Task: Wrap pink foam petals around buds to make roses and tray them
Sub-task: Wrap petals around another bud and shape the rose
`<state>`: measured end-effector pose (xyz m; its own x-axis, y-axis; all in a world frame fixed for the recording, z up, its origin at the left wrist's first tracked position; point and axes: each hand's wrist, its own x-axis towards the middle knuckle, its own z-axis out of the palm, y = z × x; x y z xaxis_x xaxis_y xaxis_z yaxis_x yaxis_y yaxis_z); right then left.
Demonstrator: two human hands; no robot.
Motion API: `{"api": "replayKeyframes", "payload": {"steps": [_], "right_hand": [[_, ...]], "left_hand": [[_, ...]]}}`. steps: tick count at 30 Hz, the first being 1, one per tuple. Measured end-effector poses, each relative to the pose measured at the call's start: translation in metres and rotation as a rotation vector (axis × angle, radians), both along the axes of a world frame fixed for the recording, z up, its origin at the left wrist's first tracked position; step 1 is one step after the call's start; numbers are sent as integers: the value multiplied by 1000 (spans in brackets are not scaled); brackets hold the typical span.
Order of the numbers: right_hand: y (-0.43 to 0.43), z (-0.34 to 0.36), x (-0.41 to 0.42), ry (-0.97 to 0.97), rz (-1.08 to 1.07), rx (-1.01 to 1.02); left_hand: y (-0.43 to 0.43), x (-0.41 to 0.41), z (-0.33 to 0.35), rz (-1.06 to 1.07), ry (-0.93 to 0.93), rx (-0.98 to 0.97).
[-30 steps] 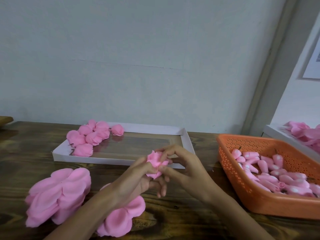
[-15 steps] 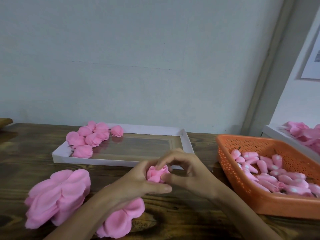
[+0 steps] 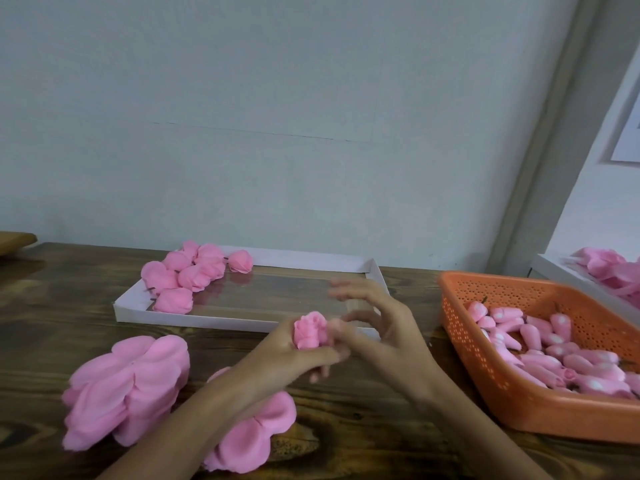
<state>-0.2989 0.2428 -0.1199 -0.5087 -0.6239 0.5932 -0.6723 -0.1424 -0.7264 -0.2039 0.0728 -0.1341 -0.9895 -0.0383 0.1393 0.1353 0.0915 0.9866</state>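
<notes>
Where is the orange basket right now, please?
In the head view, the orange basket sits at the right of the wooden table, just right of the white tray.

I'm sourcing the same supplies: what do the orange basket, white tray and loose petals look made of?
Orange basket: probably moulded plastic, matte, with perforated walls. White tray: likely thin cardboard, folded rim; its base looks glossy, reflecting roses. Loose petals: soft matte foam, thick rounded edges.
</notes>
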Motion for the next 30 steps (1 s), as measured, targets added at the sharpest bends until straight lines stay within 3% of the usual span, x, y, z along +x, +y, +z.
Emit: {"api": "replayKeyframes", "payload": {"steps": [4, 9, 14, 16, 21, 27, 30], "right_hand": [[-11, -9, 12, -249, -66, -145], [-20, -14, 28, -337, 17, -99], [-28, -21, 39, -356, -35, -126], [-28, -20, 40, -412, -37, -166], [-22, -11, 32, -511, 223, -165], [-25, -15, 27, -537, 334, -54], [-32, -18, 37, -699, 401, -35]], "left_hand": [[4, -12, -6, 196, 115, 306], [9, -9, 0, 178, 146, 559], [24, -8, -8, 214, 111, 389], [23, -5, -6, 204, 111, 428], [11, 0, 6, 55, 180, 525], [7, 3, 2, -5, 143, 460], [8, 7, 1, -12, 95, 301]]}}
